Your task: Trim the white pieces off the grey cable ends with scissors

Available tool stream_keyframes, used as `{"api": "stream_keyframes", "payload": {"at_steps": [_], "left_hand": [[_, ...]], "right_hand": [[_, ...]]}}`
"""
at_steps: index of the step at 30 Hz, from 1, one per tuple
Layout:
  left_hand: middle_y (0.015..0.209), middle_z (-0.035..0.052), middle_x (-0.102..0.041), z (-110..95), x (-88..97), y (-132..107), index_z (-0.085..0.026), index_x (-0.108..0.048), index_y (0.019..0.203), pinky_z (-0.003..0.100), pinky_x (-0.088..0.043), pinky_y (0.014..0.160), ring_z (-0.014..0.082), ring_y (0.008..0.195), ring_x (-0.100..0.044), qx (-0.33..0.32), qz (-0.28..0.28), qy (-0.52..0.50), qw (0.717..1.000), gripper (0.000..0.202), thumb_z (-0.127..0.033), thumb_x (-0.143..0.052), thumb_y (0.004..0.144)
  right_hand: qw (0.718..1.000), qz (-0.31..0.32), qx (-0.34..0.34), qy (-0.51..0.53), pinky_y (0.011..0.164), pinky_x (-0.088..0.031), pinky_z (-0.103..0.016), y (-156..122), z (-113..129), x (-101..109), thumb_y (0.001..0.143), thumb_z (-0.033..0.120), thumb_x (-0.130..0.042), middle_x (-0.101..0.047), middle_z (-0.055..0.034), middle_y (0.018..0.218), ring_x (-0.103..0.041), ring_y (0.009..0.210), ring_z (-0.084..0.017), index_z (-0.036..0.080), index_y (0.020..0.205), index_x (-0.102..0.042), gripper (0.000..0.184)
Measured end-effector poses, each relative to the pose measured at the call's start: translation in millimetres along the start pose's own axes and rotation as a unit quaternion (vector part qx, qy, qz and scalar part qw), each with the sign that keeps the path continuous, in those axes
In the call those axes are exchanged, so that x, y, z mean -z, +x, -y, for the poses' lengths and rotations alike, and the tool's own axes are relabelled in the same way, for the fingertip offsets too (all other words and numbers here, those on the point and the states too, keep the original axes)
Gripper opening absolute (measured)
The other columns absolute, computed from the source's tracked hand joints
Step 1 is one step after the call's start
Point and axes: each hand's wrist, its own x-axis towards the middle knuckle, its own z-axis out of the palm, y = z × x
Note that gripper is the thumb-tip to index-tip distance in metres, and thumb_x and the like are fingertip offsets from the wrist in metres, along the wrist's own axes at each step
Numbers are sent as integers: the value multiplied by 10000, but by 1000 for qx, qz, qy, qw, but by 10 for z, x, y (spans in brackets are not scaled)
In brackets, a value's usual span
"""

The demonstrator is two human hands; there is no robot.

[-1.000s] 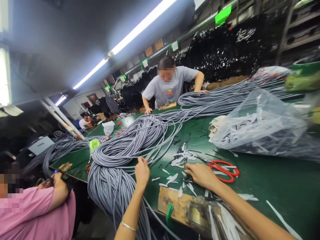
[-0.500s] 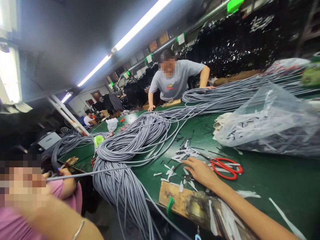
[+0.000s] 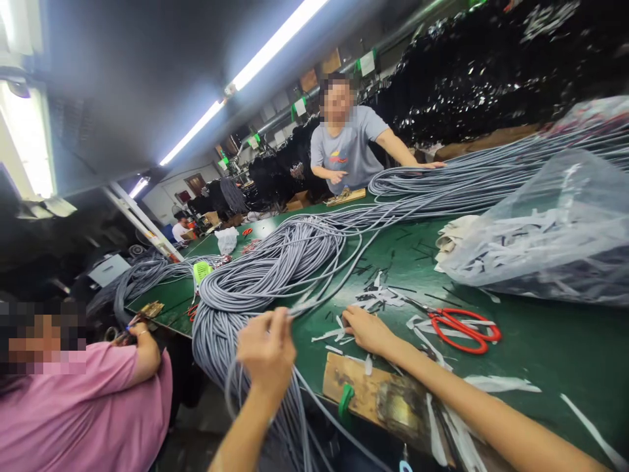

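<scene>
A large coil of grey cable (image 3: 260, 275) lies along the green table, its strands hanging over the front edge. In front of the coil is my left hand (image 3: 268, 347), slightly blurred, with its fingers closed on a grey cable that loops down beside the wrist. My right hand (image 3: 366, 331) rests low over the table with its fingers bent together among white strips (image 3: 339, 333). Whatever is under its fingertips is hidden. Red-handled scissors (image 3: 466, 330) lie to the right of that hand. A wooden block (image 3: 351, 377) with a green tie sits at the table edge below it.
A clear plastic bag (image 3: 545, 236) full of white scraps stands on the right of the green table (image 3: 550, 347). Across it, a person in a grey shirt (image 3: 344, 151) touches the cables. A person in pink (image 3: 118, 393) sits close on my left.
My left arm has swung from the far lower left to the front of the coil, bringing the cable along. My right hand's fingers have drawn in. The person opposite has lifted one hand off the table.
</scene>
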Motion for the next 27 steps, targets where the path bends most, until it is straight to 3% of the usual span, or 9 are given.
{"api": "stream_keyframes", "payload": {"at_steps": [2, 4, 8, 12, 15, 17, 19, 22, 27], "left_hand": [[804, 61, -650, -13, -323, -121, -175, -682, 856, 298, -454, 694, 176, 736, -604, -15, 61, 31, 998, 175, -223, -513, 866], [822, 71, -661, -54, -624, -197, -183, -694, 893, 272, -430, 675, 174, 741, -612, 15, 124, 43, 991, 247, -178, -447, 886], [842, 47, -657, -213, -981, -166, -245, -680, 1025, 245, -405, 643, 162, 742, -620, 88, 220, 24, 971, 248, -269, -472, 893], [854, 59, -664, -351, -1147, 36, -214, -698, 970, 253, -415, 664, 181, 775, -622, 49, 284, 6, 958, 237, -229, -479, 880], [842, 75, -672, -413, -1282, 184, -170, -701, 924, 258, -431, 699, 186, 785, -618, -12, 302, -30, 953, 234, -155, -475, 865], [796, 75, -673, -449, -1367, 228, -155, -703, 882, 261, -439, 692, 183, 754, -613, -40, 302, -70, 950, 223, -134, -483, 855], [738, 65, -668, -486, -1421, 207, -150, -703, 832, 256, -442, 655, 173, 697, -603, -50, 296, -119, 946, 220, -125, -485, 849], [678, 46, -649, -543, -1426, 82, -155, -700, 803, 239, -436, 591, 147, 609, -573, -55, 287, -191, 937, 232, -131, -475, 854], [672, 49, -648, -617, -1352, -100, -158, -705, 817, 241, -460, 597, 148, 627, -590, -79, 262, -281, 920, 229, -127, -480, 835]], "right_hand": [[999, -24, -30, 1, 640, -445, -270, -22, 10, 54, 742, 27, -493, -647, -100, 848, -627, 821, -217, 166, 814, -585, 181], [996, -56, -65, 6, 663, -454, -282, -71, -39, 151, 791, 54, -433, -659, -107, 869, -636, 819, -213, 158, 897, -575, 205], [986, -102, -131, 20, 693, -469, -267, -227, -286, 367, 834, 134, -375, -678, -72, 846, -653, 783, -178, 172, 898, -578, 216], [983, -89, -161, 20, 554, -447, -236, -372, -520, 415, 705, 89, -472, -660, -19, 609, -644, 595, -174, 194, 671, -600, 169], [977, -103, -184, 1, 527, -427, -257, -400, -593, 377, 630, 14, -479, -670, -62, 609, -649, 595, -215, 164, 789, -661, 284], [974, -121, -192, -10, 568, -440, -273, -397, -604, 385, 657, 26, -477, -693, -99, 694, -662, 669, -236, 140, 928, -664, 348], [967, -149, -206, -4, 606, -459, -287, -400, -593, 436, 737, 139, -497, -704, -112, 768, -663, 724, -242, 138, 969, -656, 281], [944, -221, -228, 90, 546, -471, -290, -412, -528, 546, 791, 415, -493, -696, -78, 685, -650, 626, -227, 170, 832, -677, 309], [874, -309, -193, 323, 588, -523, -299, -387, -350, 648, 650, 654, -534, -702, -92, 680, -661, 636, -229, 178, 659, -670, 495]]}}
